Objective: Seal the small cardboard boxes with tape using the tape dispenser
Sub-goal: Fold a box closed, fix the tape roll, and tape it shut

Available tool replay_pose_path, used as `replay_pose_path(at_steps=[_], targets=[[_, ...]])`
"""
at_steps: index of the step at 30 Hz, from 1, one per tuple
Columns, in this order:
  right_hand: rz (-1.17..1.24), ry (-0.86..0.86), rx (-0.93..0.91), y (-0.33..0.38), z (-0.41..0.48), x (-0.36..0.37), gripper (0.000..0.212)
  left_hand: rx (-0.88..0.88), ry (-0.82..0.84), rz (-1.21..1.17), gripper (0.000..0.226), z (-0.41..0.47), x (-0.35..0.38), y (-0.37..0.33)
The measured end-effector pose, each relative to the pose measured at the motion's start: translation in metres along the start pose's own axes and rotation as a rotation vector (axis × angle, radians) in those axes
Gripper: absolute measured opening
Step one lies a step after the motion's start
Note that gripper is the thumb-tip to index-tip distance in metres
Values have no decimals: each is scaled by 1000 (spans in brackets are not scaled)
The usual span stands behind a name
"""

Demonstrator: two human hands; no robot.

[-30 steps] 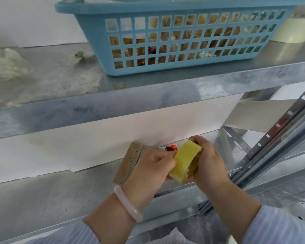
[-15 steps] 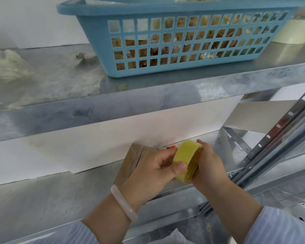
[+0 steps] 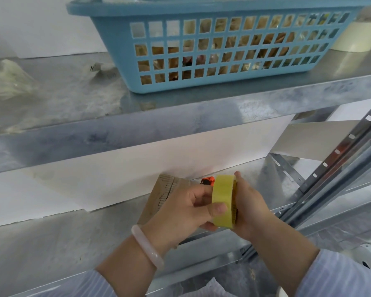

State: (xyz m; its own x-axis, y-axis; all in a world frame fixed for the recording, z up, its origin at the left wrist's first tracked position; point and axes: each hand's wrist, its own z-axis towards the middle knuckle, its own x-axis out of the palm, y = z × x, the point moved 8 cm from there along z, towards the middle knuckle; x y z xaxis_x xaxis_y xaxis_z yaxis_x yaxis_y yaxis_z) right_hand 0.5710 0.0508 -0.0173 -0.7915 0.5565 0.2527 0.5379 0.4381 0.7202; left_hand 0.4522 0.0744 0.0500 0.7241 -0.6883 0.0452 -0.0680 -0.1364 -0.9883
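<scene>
Head view: your left hand pinches the tape, thumb on its face; your right hand grips its far side, box behind.

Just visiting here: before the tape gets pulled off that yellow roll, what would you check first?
1. Tape roll gripped by the right hand: ok.
2. Left hand thumb on the roll's outer face: ok.
3. Loose tape end found: cannot tell.
4. Cardboard box close behind the left hand: ok.
5. Box flaps closed: cannot tell.
6. Orange tool behind the roll, mostly hidden, ready: cannot tell.
</scene>
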Motion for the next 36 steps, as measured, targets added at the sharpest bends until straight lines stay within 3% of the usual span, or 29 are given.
replay_pose_path(at_steps=[5, 10, 17, 21, 29, 36], targets=[[-50, 6, 22, -1, 1, 4, 70, 17, -19, 28, 13, 1, -2, -1], [-43, 25, 9, -2, -6, 9, 65, -108, -18, -48, 10, 2, -5, 11], [0, -81, -210, 25, -21, 1, 46, -187, -11, -224, 19, 2, 3, 26], [-256, -97, -441, 38, -22, 0, 31, -252, -155, -322, 18, 7, -3, 29], [-303, 61, -526, 44, -26, 10, 24, -118, -106, -18, 40, 10, -4, 10], [-242, 126, -522, 48, -27, 10, 26, -52, 20, -164, 26, 8, 5, 14]])
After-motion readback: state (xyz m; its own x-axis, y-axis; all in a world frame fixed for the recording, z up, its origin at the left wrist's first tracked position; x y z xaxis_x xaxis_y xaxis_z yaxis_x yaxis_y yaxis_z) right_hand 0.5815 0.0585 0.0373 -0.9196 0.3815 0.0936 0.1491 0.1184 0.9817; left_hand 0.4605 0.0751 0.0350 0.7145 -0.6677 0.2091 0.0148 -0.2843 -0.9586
